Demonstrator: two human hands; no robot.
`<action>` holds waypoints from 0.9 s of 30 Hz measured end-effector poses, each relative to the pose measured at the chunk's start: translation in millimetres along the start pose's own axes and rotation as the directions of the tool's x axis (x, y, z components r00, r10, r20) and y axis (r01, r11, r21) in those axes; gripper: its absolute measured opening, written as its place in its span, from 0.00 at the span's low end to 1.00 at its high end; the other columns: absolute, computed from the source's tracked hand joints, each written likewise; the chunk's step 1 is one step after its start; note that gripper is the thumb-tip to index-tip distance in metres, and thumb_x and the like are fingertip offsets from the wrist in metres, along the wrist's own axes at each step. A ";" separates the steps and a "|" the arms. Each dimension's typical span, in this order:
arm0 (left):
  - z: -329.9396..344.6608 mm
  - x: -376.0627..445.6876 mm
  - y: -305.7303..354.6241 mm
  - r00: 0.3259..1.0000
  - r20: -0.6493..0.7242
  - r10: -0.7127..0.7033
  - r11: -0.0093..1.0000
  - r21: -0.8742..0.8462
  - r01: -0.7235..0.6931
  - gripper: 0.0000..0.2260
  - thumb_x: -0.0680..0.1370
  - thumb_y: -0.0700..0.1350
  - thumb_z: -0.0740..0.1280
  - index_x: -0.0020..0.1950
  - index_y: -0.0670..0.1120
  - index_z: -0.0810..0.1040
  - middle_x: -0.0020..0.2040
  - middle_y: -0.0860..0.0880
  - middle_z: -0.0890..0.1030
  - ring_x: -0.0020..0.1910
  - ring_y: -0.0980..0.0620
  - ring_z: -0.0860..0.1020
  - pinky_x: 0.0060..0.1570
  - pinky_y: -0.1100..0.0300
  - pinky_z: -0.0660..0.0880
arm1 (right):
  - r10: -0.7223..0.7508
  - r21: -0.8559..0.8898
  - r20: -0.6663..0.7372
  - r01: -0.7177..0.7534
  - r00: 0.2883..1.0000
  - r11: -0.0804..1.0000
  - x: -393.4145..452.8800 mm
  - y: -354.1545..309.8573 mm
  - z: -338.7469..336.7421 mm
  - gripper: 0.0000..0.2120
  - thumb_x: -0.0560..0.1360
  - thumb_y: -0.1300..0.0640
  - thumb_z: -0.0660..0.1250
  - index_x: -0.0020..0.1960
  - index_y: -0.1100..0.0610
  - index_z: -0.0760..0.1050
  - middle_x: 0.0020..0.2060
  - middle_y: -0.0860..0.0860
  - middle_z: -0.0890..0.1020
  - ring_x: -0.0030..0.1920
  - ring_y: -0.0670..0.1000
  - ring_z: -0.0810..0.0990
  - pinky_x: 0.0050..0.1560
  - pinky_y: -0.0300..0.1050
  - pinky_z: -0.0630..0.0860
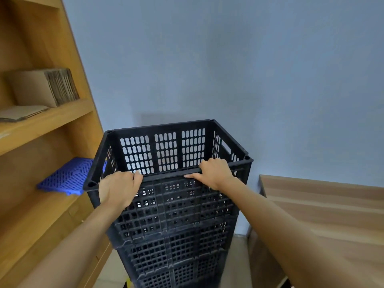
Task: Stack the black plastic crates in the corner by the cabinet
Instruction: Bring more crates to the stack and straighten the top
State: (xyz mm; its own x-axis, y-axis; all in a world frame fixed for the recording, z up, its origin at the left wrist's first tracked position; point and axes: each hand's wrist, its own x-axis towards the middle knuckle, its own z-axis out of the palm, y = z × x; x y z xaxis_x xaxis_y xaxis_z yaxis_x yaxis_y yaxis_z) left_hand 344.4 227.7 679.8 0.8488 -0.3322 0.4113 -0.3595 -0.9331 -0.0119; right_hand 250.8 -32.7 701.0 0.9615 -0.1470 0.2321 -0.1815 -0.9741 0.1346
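A tall stack of black plastic crates (178, 235) stands on the floor in the corner between the wooden cabinet (62, 132) and the blue-grey wall. The top crate (166, 150) is open, with slotted walls and a handle hole on its right side. My left hand (118, 188) grips the near rim of the top crate at its left. My right hand (214, 173) grips the same near rim further right, fingers curled over the edge. The foot of the stack is cut off by the bottom of the frame.
The cabinet's shelves at the left hold flattened cardboard (47, 86) and a blue perforated plastic panel (66, 177) that juts out beside the crates. A wooden table top (324, 208) stands close at the right. A strip of pale floor (234, 256) shows between stack and table.
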 end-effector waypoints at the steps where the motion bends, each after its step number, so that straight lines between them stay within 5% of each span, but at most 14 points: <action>1: 1.8 0.7 0.1 1.000 -0.005 0.002 1.000 0.010 -0.002 0.27 0.81 0.48 0.55 0.22 0.44 0.67 0.20 0.48 0.72 0.20 0.48 0.68 0.22 0.62 0.60 | 0.001 0.000 -0.008 -0.001 1.000 1.000 0.0 0.4 0.8 0.35 0.70 0.24 0.49 0.34 0.55 0.70 0.27 0.48 0.73 0.28 0.49 0.71 0.34 0.46 0.67; 7: 4.0 -0.8 -1.1 0.996 -0.061 0.071 0.997 0.005 -0.071 0.26 0.80 0.45 0.55 0.20 0.45 0.64 0.19 0.48 0.68 0.18 0.50 0.59 0.22 0.64 0.54 | 0.014 -0.048 -0.041 -0.016 0.999 0.999 -3.4 -0.5 4.3 0.35 0.70 0.23 0.49 0.32 0.55 0.69 0.25 0.48 0.71 0.27 0.48 0.69 0.34 0.45 0.66; 16: 5.4 2.3 -9.8 0.976 -0.100 0.193 0.977 -0.075 -0.201 0.26 0.78 0.48 0.52 0.19 0.46 0.59 0.17 0.51 0.60 0.18 0.47 0.65 0.23 0.65 0.53 | 0.089 -0.039 -0.035 -0.090 0.995 0.995 -17.1 -11.4 0.2 0.34 0.71 0.24 0.48 0.33 0.54 0.68 0.27 0.48 0.72 0.30 0.51 0.72 0.35 0.46 0.69; 27: 21.2 37.6 -18.8 0.928 -0.095 0.361 0.919 -0.134 -0.371 0.26 0.79 0.50 0.51 0.23 0.43 0.68 0.21 0.48 0.68 0.21 0.48 0.67 0.25 0.62 0.59 | 0.280 -0.094 -0.033 -0.282 0.959 0.955 -41.5 -36.1 -6.6 0.38 0.70 0.24 0.48 0.37 0.57 0.76 0.28 0.49 0.73 0.30 0.51 0.72 0.33 0.45 0.65</action>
State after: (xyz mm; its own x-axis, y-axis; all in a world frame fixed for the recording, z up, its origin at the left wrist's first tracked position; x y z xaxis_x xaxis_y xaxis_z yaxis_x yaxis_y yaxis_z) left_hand 391.2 229.9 676.1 0.6211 -0.6318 0.4637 -0.6971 -0.7157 -0.0414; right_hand 216.1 9.8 692.9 0.8648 -0.4082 0.2925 -0.4639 -0.8724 0.1541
